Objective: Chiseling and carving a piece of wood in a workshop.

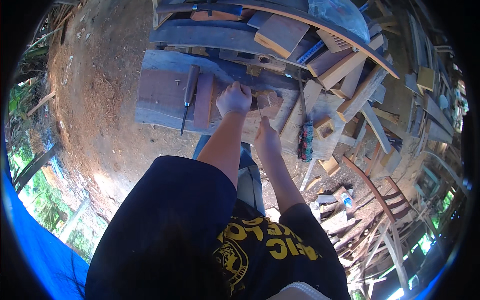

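Over the plank bench, my left hand is closed in a fist at the near end of a short wooden block; what its fingers grip is hidden. Just to the right and nearer, my right hand is closed around the lower end of a thin, narrow tool. This tool points away from me beside the block, and its kind is too small to tell. Left of my fist lie a reddish wood strip and a wooden-handled chisel with its blade toward me.
A long blade with a cloth-wrapped handle rests at the bench's right. Stacked boards, a hammer and a clear plastic bag crowd the far side. A wooden chair frame and scraps lie at the right.
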The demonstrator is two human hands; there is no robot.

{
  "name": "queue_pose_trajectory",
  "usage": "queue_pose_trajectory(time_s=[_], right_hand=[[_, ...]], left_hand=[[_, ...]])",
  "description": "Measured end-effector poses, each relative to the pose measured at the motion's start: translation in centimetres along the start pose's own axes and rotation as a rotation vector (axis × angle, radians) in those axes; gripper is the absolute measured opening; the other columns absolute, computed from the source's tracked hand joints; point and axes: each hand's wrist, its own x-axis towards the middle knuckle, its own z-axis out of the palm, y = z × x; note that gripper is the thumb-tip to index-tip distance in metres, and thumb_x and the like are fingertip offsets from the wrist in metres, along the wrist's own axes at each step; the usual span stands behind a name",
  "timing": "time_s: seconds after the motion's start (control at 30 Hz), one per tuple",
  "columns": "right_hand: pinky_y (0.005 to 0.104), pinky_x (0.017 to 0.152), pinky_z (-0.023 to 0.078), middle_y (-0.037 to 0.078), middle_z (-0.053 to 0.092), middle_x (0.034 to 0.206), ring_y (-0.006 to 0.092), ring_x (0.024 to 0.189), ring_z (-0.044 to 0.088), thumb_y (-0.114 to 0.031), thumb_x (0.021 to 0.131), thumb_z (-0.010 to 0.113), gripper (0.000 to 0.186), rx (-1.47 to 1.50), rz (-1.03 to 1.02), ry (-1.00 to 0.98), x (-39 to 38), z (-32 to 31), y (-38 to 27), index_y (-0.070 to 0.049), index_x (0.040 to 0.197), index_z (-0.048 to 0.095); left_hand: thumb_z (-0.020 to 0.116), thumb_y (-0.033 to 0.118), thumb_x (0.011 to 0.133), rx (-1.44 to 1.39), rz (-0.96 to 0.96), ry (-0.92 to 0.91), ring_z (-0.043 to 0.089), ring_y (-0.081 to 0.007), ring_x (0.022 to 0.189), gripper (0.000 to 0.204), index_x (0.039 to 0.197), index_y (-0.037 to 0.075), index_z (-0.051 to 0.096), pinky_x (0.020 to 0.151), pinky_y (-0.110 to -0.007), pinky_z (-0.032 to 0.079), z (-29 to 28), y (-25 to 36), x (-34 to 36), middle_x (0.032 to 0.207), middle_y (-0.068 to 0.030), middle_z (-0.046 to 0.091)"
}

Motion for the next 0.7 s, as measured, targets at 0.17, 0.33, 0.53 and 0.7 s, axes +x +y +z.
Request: queue_pose_trajectory(time_s=[0.17, 0.33, 0.53, 0.7], right_hand=[[0.0563, 0.06, 0.05, 0.026, 0.063, 0.075, 0.0464, 0.072, 0.063, -0.01, 0.093, 0.049, 0.013, 0.02, 0.141, -0.061, -4.0, -0.5, 1.1, -0.006, 0.104, 0.046], [0.056, 0.057, 0.049, 0.026, 0.061, 0.071, 0.0465, 0.069, 0.062, -0.008, 0.092, 0.05, 0.011, 0.047, -0.009, 0.126, -0.4, 2.2, 2.0, -0.005, 0.102, 0.046], [0.0554, 0.057, 0.049, 0.026, 0.061, 0.071, 0.0469, 0.07, 0.062, -0.008, 0.093, 0.05, 0.012, 0.084, 0.068, 0.017, -3.7, 0.6, 1.6, -0.004, 0.104, 0.047], [0.0558, 0.057, 0.048, 0.027, 0.061, 0.072, 0.047, 0.071, 0.062, -0.01, 0.095, 0.049, 0.011, 0.069, 0.046, 0.043, -1.5, -0.2, -0.3, -0.004, 0.103, 0.049]], left_hand=[[0.05, 0.03, 0.082, -0.012, 0.022, 0.105, 0.068, -0.0317, 0.067, 0.026, 0.07, 0.01, 0.063, 0.064, -0.045, 0.054, 0.2, 0.0, 0.0, 0.073, -0.012, 0.069], [0.049, 0.03, 0.083, 0.009, 0.038, 0.124, 0.068, -0.0302, 0.07, 0.027, 0.071, 0.01, 0.063, 0.064, -0.044, 0.054, 0.6, 0.0, 0.0, 0.073, -0.0107, 0.068], [0.047, 0.031, 0.086, -0.068, 0.039, 0.062, 0.067, -0.0336, 0.074, 0.029, 0.076, 0.009, 0.064, 0.066, -0.048, 0.054, 0.1, -0.3, -0.1, 0.077, -0.0105, 0.068], [0.047, 0.033, 0.087, -0.058, 0.043, 0.07, 0.067, -0.0344, 0.074, 0.031, 0.077, 0.01, 0.064, 0.066, -0.048, 0.054, 0.2, -0.2, 0.0, 0.078, -0.012, 0.069]])
